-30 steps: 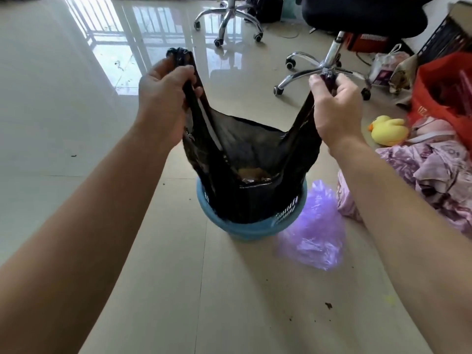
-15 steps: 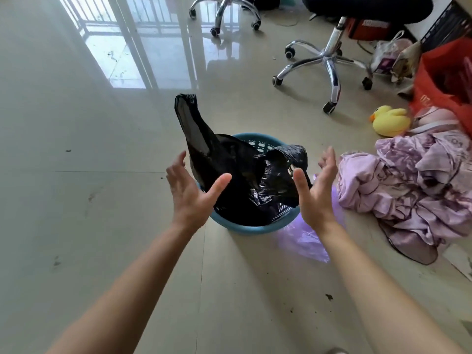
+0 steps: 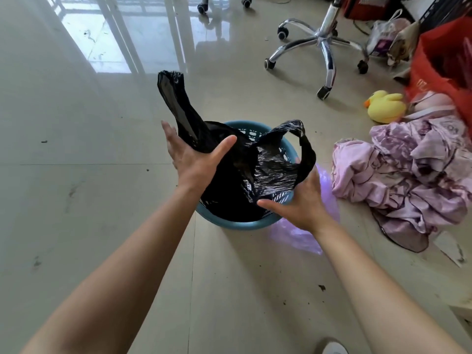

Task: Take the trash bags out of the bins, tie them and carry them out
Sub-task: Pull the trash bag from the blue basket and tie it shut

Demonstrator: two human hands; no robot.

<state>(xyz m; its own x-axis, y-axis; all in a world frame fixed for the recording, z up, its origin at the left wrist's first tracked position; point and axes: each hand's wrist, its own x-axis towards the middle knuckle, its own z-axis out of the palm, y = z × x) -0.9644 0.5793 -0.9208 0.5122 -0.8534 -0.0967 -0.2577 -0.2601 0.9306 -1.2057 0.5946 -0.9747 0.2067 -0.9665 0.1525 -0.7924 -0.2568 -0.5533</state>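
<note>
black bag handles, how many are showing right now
2. The upright handle stands just beyond the left hand; the looped handle droops above the right hand. No others show.

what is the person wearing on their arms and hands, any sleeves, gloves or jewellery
Nothing that shows. The left hand and the right hand have no gloves, rings, watch or bracelets, and no sleeve comes into view on either side as far as the frame's edge.
</note>
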